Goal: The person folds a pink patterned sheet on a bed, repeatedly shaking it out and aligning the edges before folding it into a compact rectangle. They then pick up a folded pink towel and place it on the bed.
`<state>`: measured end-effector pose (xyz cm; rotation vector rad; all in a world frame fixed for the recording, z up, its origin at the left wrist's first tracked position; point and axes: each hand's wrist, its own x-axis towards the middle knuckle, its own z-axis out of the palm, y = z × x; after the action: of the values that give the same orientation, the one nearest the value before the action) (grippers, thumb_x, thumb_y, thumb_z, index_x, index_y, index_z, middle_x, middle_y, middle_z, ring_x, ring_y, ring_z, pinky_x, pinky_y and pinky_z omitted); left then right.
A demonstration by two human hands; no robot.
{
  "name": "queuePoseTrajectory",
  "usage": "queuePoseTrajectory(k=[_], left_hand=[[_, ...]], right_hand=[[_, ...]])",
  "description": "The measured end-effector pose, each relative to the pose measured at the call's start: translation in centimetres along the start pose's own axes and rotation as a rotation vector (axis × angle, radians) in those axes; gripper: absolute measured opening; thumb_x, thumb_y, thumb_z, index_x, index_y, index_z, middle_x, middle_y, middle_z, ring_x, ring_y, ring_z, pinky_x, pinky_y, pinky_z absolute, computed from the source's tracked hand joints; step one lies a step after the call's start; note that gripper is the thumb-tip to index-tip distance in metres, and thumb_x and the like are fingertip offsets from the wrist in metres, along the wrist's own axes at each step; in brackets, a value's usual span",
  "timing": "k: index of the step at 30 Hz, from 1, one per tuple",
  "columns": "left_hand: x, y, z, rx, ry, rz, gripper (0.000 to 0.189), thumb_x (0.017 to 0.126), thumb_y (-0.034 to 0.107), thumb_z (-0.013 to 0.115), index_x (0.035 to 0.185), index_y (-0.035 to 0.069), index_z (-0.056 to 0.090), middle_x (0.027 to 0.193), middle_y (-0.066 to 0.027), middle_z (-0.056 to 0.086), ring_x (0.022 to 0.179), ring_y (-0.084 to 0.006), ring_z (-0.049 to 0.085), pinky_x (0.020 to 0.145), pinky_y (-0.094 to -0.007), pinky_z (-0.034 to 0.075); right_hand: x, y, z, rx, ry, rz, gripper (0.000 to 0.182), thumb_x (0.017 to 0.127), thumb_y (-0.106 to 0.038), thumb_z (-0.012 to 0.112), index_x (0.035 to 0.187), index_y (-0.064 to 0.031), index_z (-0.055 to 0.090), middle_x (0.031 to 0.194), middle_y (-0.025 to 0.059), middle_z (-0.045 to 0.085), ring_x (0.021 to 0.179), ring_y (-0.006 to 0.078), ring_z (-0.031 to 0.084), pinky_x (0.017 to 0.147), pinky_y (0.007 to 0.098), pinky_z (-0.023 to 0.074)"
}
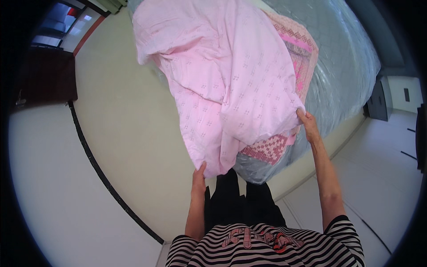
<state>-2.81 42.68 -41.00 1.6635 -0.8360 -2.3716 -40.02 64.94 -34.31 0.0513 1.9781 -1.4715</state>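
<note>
A pink quilt with a small printed pattern spreads in loose folds before me, over a bed and past its left side. My left hand grips its near left corner, thumb on top. Farther out on the right, my right hand pinches the other near corner. Between the hands the near edge sags in folds. Beneath the quilt shows a patterned pink woven blanket, mostly covered. Both lie on a mattress wrapped in clear plastic.
Pale floor runs along the left, bordered by a black baseboard and a white wall. A dark brown door stands at the far left. White cabinet fronts line the right, near a grey bedside cabinet.
</note>
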Motion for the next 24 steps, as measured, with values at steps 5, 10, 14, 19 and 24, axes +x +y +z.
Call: queuePoseTrajectory(k=[5, 10, 14, 19, 24], left_hand=[[-5.1, 7.4, 1.4, 0.032, 0.124, 0.129, 0.055, 0.078, 0.029, 0.055, 0.117, -0.005, 0.037, 0.113, -0.0125, 0.047, 0.102, -0.0206, 0.047, 0.087, -0.0328, 0.037], [-14.8, 19.8, 6.1, 0.134, 0.082, 0.503, 0.047, 0.083, 0.028, 0.047, 0.112, -0.008, 0.041, 0.109, -0.0142, 0.05, 0.098, -0.019, 0.05, 0.084, -0.0316, 0.04], [-23.6, 18.3, 11.6, 0.236, 0.062, 0.786, 0.048, 0.084, 0.031, 0.044, 0.112, -0.008, 0.041, 0.107, -0.0141, 0.05, 0.096, -0.0187, 0.051, 0.082, -0.0298, 0.04], [-20.3, 1.7, 9.3, 0.647, 0.412, 0.389, 0.058, 0.076, 0.04, 0.053, 0.11, -0.007, 0.046, 0.11, -0.0149, 0.049, 0.098, -0.0195, 0.047, 0.086, -0.0325, 0.035], [-15.9, -15.4, 6.9, 0.238, 0.229, -0.034, 0.053, 0.072, 0.04, 0.058, 0.109, 0.004, 0.048, 0.098, -0.0044, 0.055, 0.086, -0.0146, 0.05, 0.071, -0.0293, 0.041]], right_hand=[[4.3, -8.7, 0.4, -0.281, 0.248, -0.366, 0.039, 0.08, -0.031, 0.049, 0.095, 0.0044, 0.054, 0.081, 0.0153, 0.059, 0.075, 0.0194, 0.054, 0.07, 0.0291, 0.0394], [5.6, -29.3, -3.7, -0.032, 0.141, -0.752, 0.039, 0.078, -0.039, 0.051, 0.088, -0.0017, 0.055, 0.079, 0.0059, 0.056, 0.074, 0.0141, 0.05, 0.066, 0.0277, 0.0384], [4.5, -32.8, -11.5, 0.248, -0.044, -0.823, 0.033, 0.077, -0.035, 0.052, 0.082, -0.0026, 0.058, 0.075, 0.0053, 0.057, 0.068, 0.0122, 0.05, 0.059, 0.0238, 0.0378], [8.3, -15.9, -22.9, -0.709, 0.34, -0.689, 0.047, 0.075, -0.044, 0.049, 0.066, 0.0011, 0.055, 0.061, 0.0176, 0.054, 0.057, 0.0263, 0.05, 0.055, 0.0373, 0.0359], [8.0, -6.7, -21.8, -0.644, 0.323, -0.441, 0.046, 0.074, -0.044, 0.051, 0.069, 0.0016, 0.057, 0.06, 0.0179, 0.054, 0.057, 0.0255, 0.052, 0.056, 0.0359, 0.0385]])
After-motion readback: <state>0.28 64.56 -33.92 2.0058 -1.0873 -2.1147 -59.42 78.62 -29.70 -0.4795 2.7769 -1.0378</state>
